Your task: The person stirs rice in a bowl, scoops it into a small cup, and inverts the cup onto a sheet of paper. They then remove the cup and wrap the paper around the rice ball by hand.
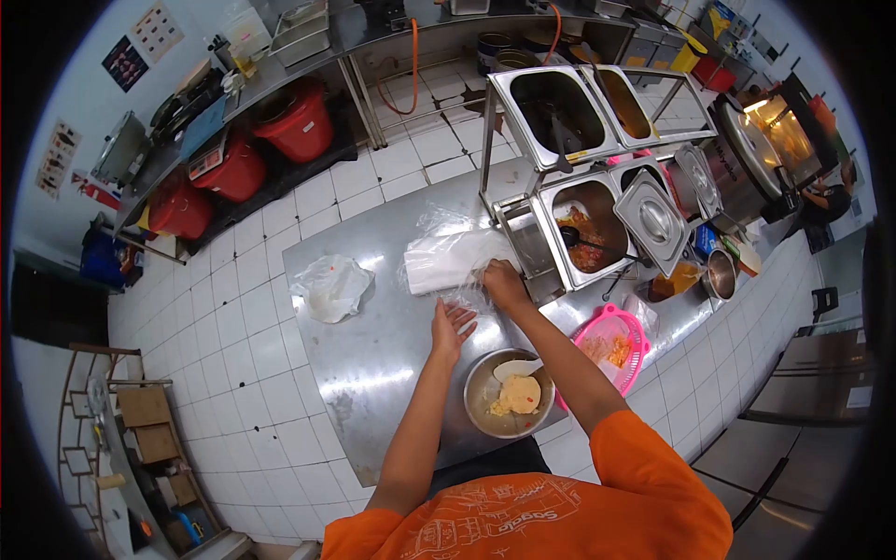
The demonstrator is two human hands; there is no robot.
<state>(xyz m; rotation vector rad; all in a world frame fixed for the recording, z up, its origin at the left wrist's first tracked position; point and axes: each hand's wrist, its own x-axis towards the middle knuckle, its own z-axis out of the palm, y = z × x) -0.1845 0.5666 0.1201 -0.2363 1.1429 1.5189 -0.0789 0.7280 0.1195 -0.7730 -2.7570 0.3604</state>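
Observation:
A stack of thin white plastic sheets lies on the steel table, with crumpled clear film around its edges. My right hand is at the stack's right end, its fingers curled onto a clear plastic sheet. Just below the stack, my left hand has its fingers stretched out and apart beside that same sheet. Nearest my body is a metal bowl holding a mound of pale yellow food and a white rice paddle.
A crumpled plastic bag lies on the table's left. Right of my forearm sits a pink basket with orange food scraps. Metal food pans stand in a rack beyond my right hand. A person is at far right.

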